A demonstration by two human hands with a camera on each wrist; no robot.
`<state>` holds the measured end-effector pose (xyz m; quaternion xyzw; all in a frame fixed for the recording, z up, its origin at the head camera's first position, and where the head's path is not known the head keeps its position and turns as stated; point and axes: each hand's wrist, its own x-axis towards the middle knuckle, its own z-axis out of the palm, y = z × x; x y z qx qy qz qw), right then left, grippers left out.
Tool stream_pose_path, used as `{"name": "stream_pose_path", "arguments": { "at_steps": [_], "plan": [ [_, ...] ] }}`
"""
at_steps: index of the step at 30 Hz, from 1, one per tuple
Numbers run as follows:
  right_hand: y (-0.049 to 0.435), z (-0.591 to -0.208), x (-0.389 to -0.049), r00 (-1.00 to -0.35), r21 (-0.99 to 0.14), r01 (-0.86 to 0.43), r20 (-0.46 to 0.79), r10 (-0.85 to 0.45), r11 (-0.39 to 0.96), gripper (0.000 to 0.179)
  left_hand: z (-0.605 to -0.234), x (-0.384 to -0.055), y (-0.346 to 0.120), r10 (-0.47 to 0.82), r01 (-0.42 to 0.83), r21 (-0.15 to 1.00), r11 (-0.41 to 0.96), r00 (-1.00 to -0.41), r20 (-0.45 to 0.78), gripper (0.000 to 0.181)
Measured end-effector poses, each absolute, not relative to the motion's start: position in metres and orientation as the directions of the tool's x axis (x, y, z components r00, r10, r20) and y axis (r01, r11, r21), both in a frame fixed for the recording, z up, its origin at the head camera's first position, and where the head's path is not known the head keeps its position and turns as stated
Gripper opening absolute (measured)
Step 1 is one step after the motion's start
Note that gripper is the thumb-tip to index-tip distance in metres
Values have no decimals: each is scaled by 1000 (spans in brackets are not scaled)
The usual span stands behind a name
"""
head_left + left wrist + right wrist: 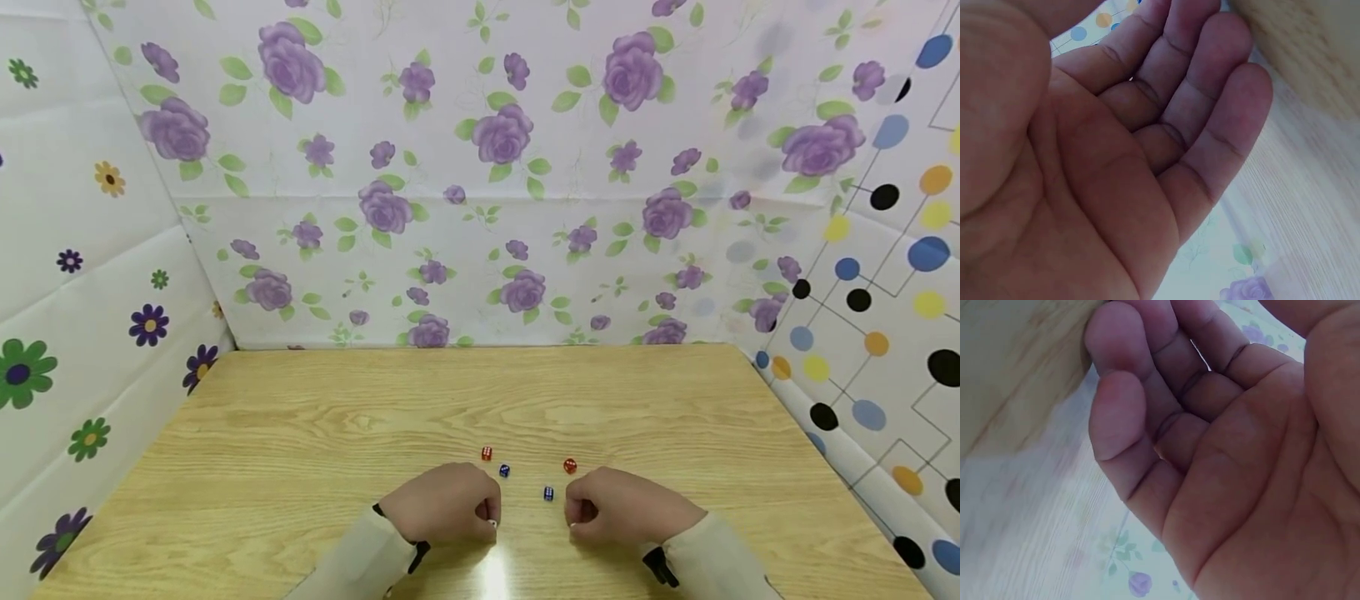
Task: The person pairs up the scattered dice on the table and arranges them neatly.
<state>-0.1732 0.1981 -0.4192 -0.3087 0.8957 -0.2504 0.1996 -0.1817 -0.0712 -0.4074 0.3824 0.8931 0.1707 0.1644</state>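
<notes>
Between thumb and forefinger, my left hand pinches a small white die, low over the table. My right hand pinches as well; only a speck of a small white thing shows at its fingertips. Just beyond the left hand lie a red die and a blue die. Another blue die and another red die lie by the right hand. Both wrist views show the palm of the left hand and right hand with bent fingers; what they pinch is hidden there.
The dice lie on a light wood-grain table. Behind it hangs a cloth with purple roses. A flower-print cloth borders the left side, a dotted cloth the right.
</notes>
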Motion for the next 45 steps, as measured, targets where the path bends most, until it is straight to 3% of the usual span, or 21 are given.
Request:
{"name": "stream_pose_path", "arguments": {
  "at_steps": [13, 29, 45],
  "plan": [
    [192, -421, -174, -734, -487, -524, -158, -660, 699, 12, -408, -181, -71, 736, 628, 420, 655, -656, -169, 14],
    [199, -419, -175, -718, -520, -512, -177, -673, 684, 9, -401, -185, -78, 747, 626, 454, 634, -648, -150, 12],
    [186, -419, -167, -688, -522, -539, -179, -703, 661, 14, -406, -176, -69, 756, 667, 380, 640, -635, -160, 13]
  ]
}}
